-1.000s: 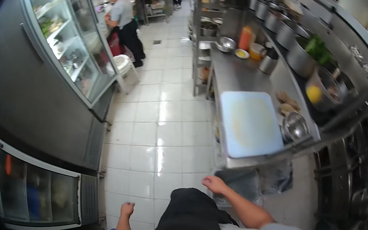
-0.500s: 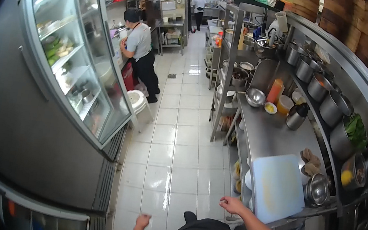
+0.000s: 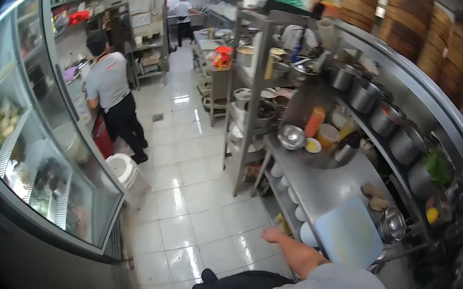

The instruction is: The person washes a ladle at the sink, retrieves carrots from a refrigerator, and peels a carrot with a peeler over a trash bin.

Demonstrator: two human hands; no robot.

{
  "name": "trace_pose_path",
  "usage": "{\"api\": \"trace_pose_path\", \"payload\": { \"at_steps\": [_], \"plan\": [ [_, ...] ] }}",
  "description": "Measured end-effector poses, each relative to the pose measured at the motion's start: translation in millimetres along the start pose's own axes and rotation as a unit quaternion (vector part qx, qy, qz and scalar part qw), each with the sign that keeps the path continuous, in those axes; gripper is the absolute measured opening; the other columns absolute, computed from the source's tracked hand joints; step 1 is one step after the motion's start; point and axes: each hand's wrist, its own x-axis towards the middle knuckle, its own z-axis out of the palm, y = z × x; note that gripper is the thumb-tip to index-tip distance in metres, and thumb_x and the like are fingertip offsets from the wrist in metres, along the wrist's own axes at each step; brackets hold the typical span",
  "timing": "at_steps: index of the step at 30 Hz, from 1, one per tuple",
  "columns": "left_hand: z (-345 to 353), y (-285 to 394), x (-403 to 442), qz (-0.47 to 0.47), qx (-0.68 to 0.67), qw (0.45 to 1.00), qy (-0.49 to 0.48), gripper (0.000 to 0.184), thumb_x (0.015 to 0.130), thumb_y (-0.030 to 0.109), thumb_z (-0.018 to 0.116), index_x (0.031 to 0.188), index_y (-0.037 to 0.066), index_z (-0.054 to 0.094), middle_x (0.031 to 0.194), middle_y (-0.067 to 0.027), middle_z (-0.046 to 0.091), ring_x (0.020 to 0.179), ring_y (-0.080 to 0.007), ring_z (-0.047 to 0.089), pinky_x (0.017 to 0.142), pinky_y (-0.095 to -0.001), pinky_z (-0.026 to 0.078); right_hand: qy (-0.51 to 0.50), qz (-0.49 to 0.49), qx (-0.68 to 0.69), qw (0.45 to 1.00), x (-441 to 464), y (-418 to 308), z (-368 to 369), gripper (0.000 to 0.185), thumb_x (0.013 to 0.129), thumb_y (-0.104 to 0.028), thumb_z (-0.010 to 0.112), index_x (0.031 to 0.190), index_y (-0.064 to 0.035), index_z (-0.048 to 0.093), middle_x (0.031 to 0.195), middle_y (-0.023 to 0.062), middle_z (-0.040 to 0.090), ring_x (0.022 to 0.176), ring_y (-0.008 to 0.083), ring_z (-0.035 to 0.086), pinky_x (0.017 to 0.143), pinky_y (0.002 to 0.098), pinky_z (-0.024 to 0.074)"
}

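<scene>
My right hand [image 3: 272,234] hangs over the tiled floor, left of the steel table [image 3: 320,173]. Its fingers are blurred and point away from the camera, so their shape and anything in them cannot be made out. A pale blue cutting board [image 3: 350,233] lies on the table's near end, to the right of that hand. Beside the board are brown lumpy pieces [image 3: 374,196] and metal bowls [image 3: 393,223]. At the table's far end stand a steel bowl [image 3: 291,136], an orange bottle [image 3: 315,121] and a small dish with yellow food [image 3: 313,145]. My left hand is out of the frame.
A glass-door fridge [image 3: 41,138] lines the left side. Past it a person [image 3: 113,84] stands at a counter, near a white stool [image 3: 122,170]. Another person [image 3: 183,14] is farther back. A steel rack [image 3: 239,145] adjoins the table. Pots [image 3: 408,144] line the right shelf.
The view has swung up and along the aisle, showing more of the back of the kitchen. My left hand has dropped out of view. My right arm stays stretched forward beside the table.
</scene>
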Motion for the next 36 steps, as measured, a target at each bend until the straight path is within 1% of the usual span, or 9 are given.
{"api": "trace_pose_path", "payload": {
  "at_steps": [3,5,9,17,21,23,25,33,36],
  "plan": [
    [-75,-6,72,0.010,-0.011,0.988,0.156,0.050,0.091,0.039,0.055,0.123,0.001,0.059,0.124,-0.0266,0.058,0.109,-0.0410,0.060,0.090,-0.0456,0.050,-0.046,-0.094,-0.120,0.987,-2,73,111,0.027,0.083,-0.022,0.051,0.084,-0.0060,0.072,0.096,0.0181,0.069,0.089,0.0353,0.067,0.077,0.0472,0.0525],
    [-212,76,112,-0.003,-0.194,0.961,0.196,0.048,0.091,0.040,0.055,0.113,-0.003,0.061,0.110,-0.0275,0.063,0.104,-0.0403,0.061,0.089,-0.0450,0.048,-0.059,0.176,0.190,0.964,-66,48,85,0.037,0.079,-0.033,0.062,0.093,0.0008,0.068,0.097,0.0214,0.068,0.085,0.0354,0.066,0.073,0.0477,0.0507],
    [-457,223,171,0.163,-0.281,0.864,0.384,0.044,0.093,0.039,0.058,0.112,-0.001,0.063,0.099,-0.0198,0.067,0.094,-0.0312,0.064,0.084,-0.0380,0.049,-0.112,-0.153,-0.088,0.978,-110,52,121,0.030,0.088,-0.031,0.058,0.102,-0.0079,0.070,0.096,0.0181,0.069,0.090,0.0354,0.066,0.078,0.0446,0.0526],
    [-754,441,199,0.300,-0.310,0.643,0.633,0.060,0.088,0.034,0.065,0.133,-0.002,0.047,0.129,-0.0208,0.054,0.113,-0.0304,0.056,0.095,-0.0397,0.045,-0.050,-0.204,0.051,0.976,36,53,28,0.021,0.087,-0.022,0.059,0.097,-0.0059,0.069,0.083,0.0136,0.068,0.080,0.0294,0.067,0.070,0.0436,0.0532],
    [-801,470,271,0.281,-0.331,0.589,0.682,0.062,0.086,0.030,0.068,0.130,-0.008,0.045,0.121,-0.0227,0.054,0.109,-0.0325,0.056,0.096,-0.0399,0.043,0.046,-0.349,0.060,0.934,183,76,-41,0.017,0.087,-0.018,0.060,0.094,-0.0050,0.068,0.077,0.0114,0.068,0.074,0.0264,0.067,0.067,0.0431,0.0535],
    [-800,476,285,0.246,-0.358,0.571,0.696,0.060,0.085,0.028,0.069,0.128,-0.008,0.046,0.116,-0.0217,0.056,0.105,-0.0327,0.056,0.095,-0.0404,0.043,-0.154,0.216,0.493,0.829,287,64,-95,0.019,0.087,-0.019,0.060,0.088,-0.0025,0.068,0.074,0.0115,0.067,0.071,0.0232,0.067,0.063,0.0418,0.0537],
    [-795,481,280,0.251,-0.426,0.562,0.663,0.048,0.088,0.021,0.065,0.124,-0.005,0.046,0.111,-0.0149,0.055,0.101,-0.0236,0.055,0.091,-0.0347,0.043,-0.108,0.132,0.272,0.947,388,78,-151,0.017,0.089,-0.017,0.057,0.088,-0.0014,0.065,0.073,0.0126,0.063,0.062,0.0267,0.062,0.054,0.0438,0.0496],
    [-641,524,139,0.238,-0.537,0.459,0.666,0.037,0.098,0.020,0.049,0.129,0.000,0.045,0.121,-0.0083,0.053,0.112,-0.0172,0.050,0.099,-0.0329,0.038,-0.024,-0.003,0.285,0.958,642,-59,-350,0.033,0.079,-0.029,0.061,0.087,0.0026,0.067,0.072,0.0188,0.068,0.072,0.0322,0.068,0.071,0.0425,0.0528],
    [-546,496,66,0.300,-0.493,0.356,0.735,0.043,0.098,0.027,0.049,0.130,-0.001,0.044,0.123,-0.0106,0.054,0.110,-0.0192,0.054,0.095,-0.0324,0.044,-0.034,-0.192,0.152,0.969,734,-151,-330,0.026,0.083,-0.022,0.060,0.089,0.0029,0.062,0.063,0.0132,0.062,0.053,0.0223,0.061,0.047,0.0372,0.0486]
  ]
}}
